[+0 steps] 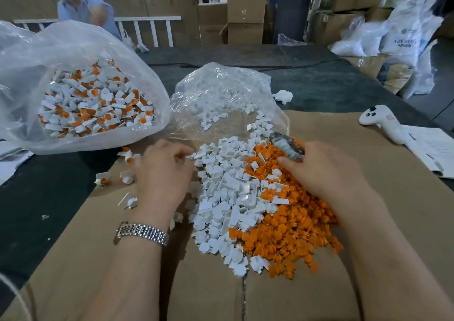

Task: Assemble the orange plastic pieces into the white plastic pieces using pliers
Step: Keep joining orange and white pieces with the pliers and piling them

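A heap of loose white plastic pieces point(226, 193) lies on the cardboard sheet point(383, 198), with a heap of orange plastic pieces point(292, 222) touching its right side. My left hand point(162, 173) rests at the white heap's left edge, fingers curled, fingertips among the pieces; whether it pinches one I cannot tell. My right hand point(319, 171) grips the pliers point(286, 146) by their tape-wrapped handles above the orange heap. The plier jaws are hidden.
A large clear bag point(22, 80) of assembled white-and-orange pieces stands at the left. A smaller clear bag point(221, 87) with white pieces lies behind the heaps. A few assembled pieces point(103, 178) lie left of my hand. A white controller point(383, 122) and papers point(434, 149) sit at the right. A person stands at the far left.
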Demonstrator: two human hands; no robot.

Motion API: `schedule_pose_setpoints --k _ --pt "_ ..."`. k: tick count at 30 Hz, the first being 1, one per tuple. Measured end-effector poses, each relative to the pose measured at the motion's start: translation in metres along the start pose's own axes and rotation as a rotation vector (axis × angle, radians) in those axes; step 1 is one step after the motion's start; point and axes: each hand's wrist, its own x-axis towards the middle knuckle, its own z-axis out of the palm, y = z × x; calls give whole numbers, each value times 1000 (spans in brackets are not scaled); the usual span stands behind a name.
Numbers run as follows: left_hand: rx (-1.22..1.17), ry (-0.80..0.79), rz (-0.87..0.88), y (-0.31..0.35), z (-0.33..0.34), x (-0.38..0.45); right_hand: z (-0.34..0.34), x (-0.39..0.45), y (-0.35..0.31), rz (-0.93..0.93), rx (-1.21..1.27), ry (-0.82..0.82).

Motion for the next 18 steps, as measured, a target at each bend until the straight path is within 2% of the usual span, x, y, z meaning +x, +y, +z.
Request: schedule_pose_setpoints --k 2,5,13,16,18 --pt "7 -166 2 2 2 -1 3 -1 0 5 -46 6" --pt "35 -267 -21 1 3 -1 6 -2 -1 -1 -62 -3" --pt "-24 -273 -151 3 4 2 10 -4 -5 8 -109 -83" --pt "0 -266 -119 3 6 3 11 -3 -5 28 -78 -101" --pt "-19 -205 -75 4 8 3 8 -2 -7 -33 -38 -24"
